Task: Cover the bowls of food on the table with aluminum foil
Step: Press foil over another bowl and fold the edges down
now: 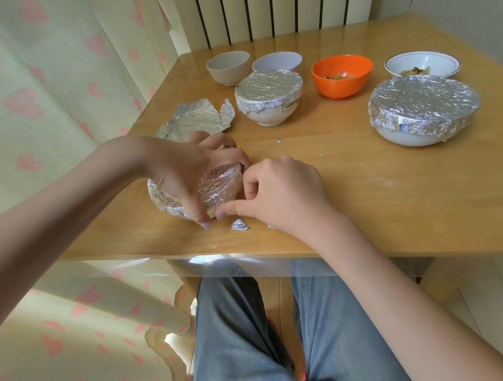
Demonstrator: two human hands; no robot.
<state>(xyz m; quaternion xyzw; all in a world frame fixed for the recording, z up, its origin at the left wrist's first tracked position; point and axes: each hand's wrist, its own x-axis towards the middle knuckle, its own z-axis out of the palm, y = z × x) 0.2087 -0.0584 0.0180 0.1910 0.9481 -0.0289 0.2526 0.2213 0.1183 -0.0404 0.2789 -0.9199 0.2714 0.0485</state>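
A foil-covered bowl (218,188) sits near the table's front left edge, and both hands are on it. My left hand (184,169) curls over its top and left side, thumb down at the front rim. My right hand (279,191) pinches the foil at the bowl's right rim with curled fingers. Two other bowls wear foil: a small white one (268,99) and a large white one (423,109). An orange bowl (340,75) and a white rimmed bowl (423,65) hold food and stand uncovered. A loose crumpled foil sheet (198,117) lies behind my left hand.
Two uncovered pale bowls (227,66) (277,62) stand at the back left; their contents are hidden. Small foil scraps (239,225) (280,140) lie on the wooden table (390,183). A curtain hangs at the left, a radiator stands behind, and my knees are under the front edge.
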